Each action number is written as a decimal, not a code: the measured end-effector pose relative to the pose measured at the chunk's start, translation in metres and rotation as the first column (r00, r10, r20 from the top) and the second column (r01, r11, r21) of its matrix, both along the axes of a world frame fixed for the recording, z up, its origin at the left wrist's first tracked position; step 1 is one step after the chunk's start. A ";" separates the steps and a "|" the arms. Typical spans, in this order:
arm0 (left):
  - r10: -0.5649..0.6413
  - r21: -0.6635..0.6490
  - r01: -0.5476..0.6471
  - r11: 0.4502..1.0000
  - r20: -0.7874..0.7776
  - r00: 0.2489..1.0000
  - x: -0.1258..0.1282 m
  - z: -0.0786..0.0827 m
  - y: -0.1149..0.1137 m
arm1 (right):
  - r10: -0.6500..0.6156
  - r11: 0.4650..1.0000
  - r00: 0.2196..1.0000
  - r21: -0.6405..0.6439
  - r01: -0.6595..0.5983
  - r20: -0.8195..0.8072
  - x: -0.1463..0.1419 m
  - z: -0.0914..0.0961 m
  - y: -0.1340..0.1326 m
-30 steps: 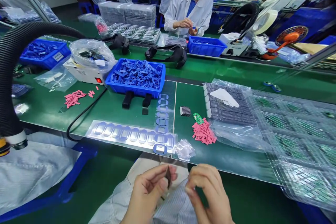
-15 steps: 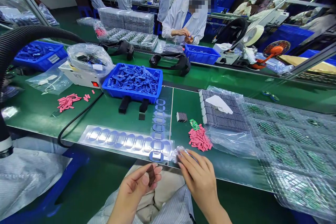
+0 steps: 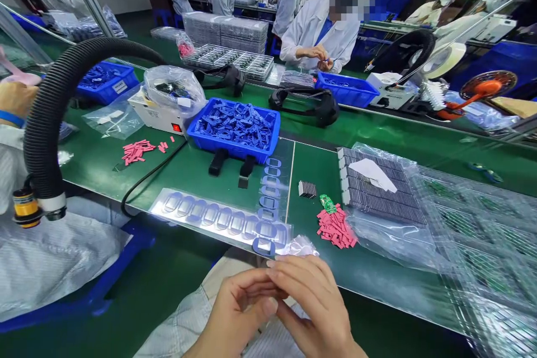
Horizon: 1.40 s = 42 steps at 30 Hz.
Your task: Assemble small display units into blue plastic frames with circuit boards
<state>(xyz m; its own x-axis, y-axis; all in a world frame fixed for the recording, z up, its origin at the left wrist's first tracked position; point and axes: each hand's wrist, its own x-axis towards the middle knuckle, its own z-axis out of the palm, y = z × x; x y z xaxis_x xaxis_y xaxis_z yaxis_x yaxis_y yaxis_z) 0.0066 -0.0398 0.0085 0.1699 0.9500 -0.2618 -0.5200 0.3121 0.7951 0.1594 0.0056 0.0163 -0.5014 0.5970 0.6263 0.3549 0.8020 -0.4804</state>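
Note:
My left hand and my right hand meet in front of the bench edge, above my lap. The left fingers are curled with the thumb bent in. The right fingers lie together over the left fingertips and cover what is between the hands. The small dark rectangular piece seen in my left hand earlier is hidden now. Just beyond my fingers lies crumpled clear film. Beside it is a clear sheet of blue oval stickers, with a second sticker strip running away from me.
Pink strips, a green circuit board and a small ribbed block lie to the right, near a stack of dark ribbed pieces. A blue bin holds blue parts. A black hose arches at left. Co-workers sit nearby.
My right hand has left the crumpled film and come back to my left hand, covering the dark piece. The view has shifted left; a neighbour's hand now shows at far left.

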 end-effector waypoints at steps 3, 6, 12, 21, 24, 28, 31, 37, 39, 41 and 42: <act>-0.162 -0.039 0.167 0.985 0.105 0.981 0.001 0.011 0.001 | -0.021 0.953 0.973 -0.298 -0.049 -0.230 -0.003 0.004 -0.009; -0.270 -0.063 0.308 0.949 0.339 0.901 0.008 0.019 0.002 | -0.054 0.828 0.922 -0.534 -0.174 -0.384 -0.006 0.006 -0.021; -0.154 -0.107 0.219 0.970 0.424 0.892 0.018 0.010 -0.002 | -0.079 0.817 0.922 -0.555 -0.158 -0.378 0.003 0.011 -0.021; -0.114 0.007 0.115 0.993 0.218 0.969 0.012 0.002 -0.004 | -0.089 0.956 0.985 -0.290 0.043 -0.146 0.018 0.027 -0.009; -0.118 0.036 0.114 0.993 0.142 0.983 0.009 0.002 -0.005 | -0.085 0.954 0.988 -0.296 0.043 -0.131 0.017 0.026 -0.008; -0.125 0.044 0.122 0.992 0.071 0.990 0.007 0.002 -0.005 | -0.090 0.957 0.987 -0.287 0.048 -0.133 0.018 0.024 -0.008; -0.123 0.049 0.120 0.992 0.060 0.991 0.007 0.001 -0.005 | -0.092 0.962 0.985 -0.267 0.052 -0.143 0.020 0.025 -0.008; -0.137 0.052 0.138 0.989 -0.022 0.990 0.006 0.005 -0.004 | -0.112 0.964 0.984 -0.256 0.073 -0.141 0.019 0.028 -0.006; -0.121 0.041 0.124 0.991 -0.070 0.990 0.005 0.008 -0.005 | -0.107 0.958 0.984 -0.281 0.064 -0.141 0.019 0.026 -0.006; -0.105 0.028 0.109 0.994 -0.112 0.988 0.005 0.010 -0.005 | -0.108 0.951 0.983 -0.304 0.058 -0.149 0.020 0.024 -0.007; -0.099 0.024 0.103 0.994 -0.130 0.987 0.005 0.011 -0.005 | -0.110 0.948 0.982 -0.312 0.058 -0.151 0.020 0.023 -0.008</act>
<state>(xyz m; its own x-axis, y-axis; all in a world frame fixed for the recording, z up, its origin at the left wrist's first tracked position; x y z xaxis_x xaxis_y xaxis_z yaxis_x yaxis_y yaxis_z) 0.0117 -0.0447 0.0192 0.2321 0.9376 -0.2589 -0.3803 0.3324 0.8631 0.1792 -0.0024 0.0396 -0.3466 0.8077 0.4769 0.3096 0.5784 -0.7547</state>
